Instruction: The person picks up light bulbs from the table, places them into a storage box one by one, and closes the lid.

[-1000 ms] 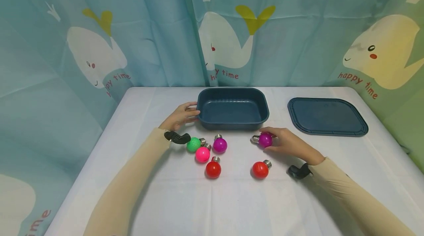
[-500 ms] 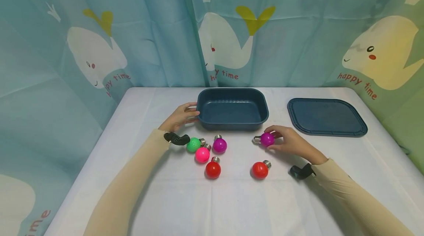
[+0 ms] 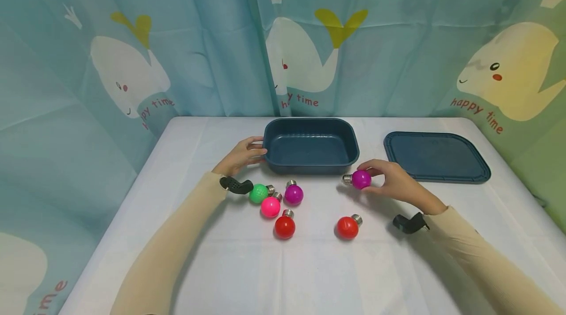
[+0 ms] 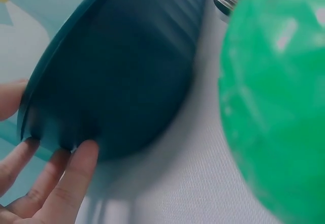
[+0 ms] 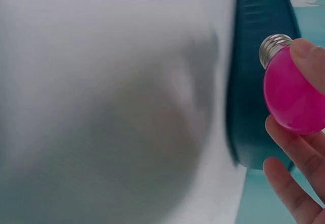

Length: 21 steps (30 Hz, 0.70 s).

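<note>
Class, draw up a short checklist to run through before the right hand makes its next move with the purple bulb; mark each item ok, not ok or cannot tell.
1. Right hand pinches the held purple bulb: ok.
2. Bulb raised off the white table, its shadow apart from it: ok.
3. Left hand touches the left end of the blue container: ok.
4. Left hand's contact firm enough to stop sliding: cannot tell.
5. Container uncovered, with the flat blue lid lying apart on the right: ok.
6. Bulb above the container's opening, if it is to go in: not ok; it is near the front right corner.
</note>
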Each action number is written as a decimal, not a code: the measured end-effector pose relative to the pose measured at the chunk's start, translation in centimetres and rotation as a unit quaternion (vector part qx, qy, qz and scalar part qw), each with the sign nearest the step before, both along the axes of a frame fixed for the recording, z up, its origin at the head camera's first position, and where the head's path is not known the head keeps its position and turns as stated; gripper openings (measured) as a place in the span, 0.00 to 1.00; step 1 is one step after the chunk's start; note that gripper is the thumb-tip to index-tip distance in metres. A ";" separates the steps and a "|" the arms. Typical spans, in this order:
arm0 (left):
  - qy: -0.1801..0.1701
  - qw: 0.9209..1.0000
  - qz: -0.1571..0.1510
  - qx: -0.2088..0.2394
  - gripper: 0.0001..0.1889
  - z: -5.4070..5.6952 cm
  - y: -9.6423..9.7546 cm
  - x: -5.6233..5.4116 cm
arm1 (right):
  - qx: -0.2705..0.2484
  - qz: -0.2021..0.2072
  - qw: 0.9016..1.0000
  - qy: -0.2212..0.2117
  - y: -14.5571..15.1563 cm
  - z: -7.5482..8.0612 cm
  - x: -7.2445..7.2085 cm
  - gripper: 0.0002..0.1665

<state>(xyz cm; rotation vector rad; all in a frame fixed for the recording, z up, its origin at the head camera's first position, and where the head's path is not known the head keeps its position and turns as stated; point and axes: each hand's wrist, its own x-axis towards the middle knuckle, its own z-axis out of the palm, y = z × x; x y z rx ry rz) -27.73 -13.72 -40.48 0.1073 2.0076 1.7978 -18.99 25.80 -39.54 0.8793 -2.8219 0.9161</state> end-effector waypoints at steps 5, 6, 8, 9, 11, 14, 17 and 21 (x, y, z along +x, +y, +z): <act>-0.001 1.000 0.002 -0.006 0.32 -0.2 0.0 -0.2 | 0.011 0.003 1.000 0.015 0.0 1.7 -0.3 0.31; -0.001 1.000 0.002 -0.006 0.32 -0.2 0.0 -0.2 | 0.013 0.006 1.000 0.020 0.0 2.0 -0.4 0.30; -0.003 1.000 0.004 -0.005 0.31 -0.3 0.0 -0.3 | 0.015 0.009 0.999 0.029 0.0 2.6 -0.6 0.31; -0.002 1.000 0.004 -0.005 0.31 -0.3 0.0 -0.3 | 0.017 0.010 0.999 0.033 0.0 2.8 -0.7 0.31; -0.005 1.000 0.006 -0.003 0.30 -0.4 0.0 -0.4 | 0.023 0.013 0.999 0.037 -0.1 3.4 -1.0 0.32; -0.007 1.000 0.007 -0.003 0.30 -0.5 0.1 -0.6 | 0.029 0.013 0.999 0.034 -0.3 4.1 -1.3 0.32; -0.005 1.000 0.003 -0.006 0.30 -0.5 0.0 -0.7 | 0.037 0.013 0.999 0.031 -0.6 5.0 -1.6 0.32; -0.006 1.000 -0.002 -0.005 0.30 -0.4 0.0 -0.8 | 0.042 0.012 0.999 0.027 -0.9 6.0 -2.2 0.31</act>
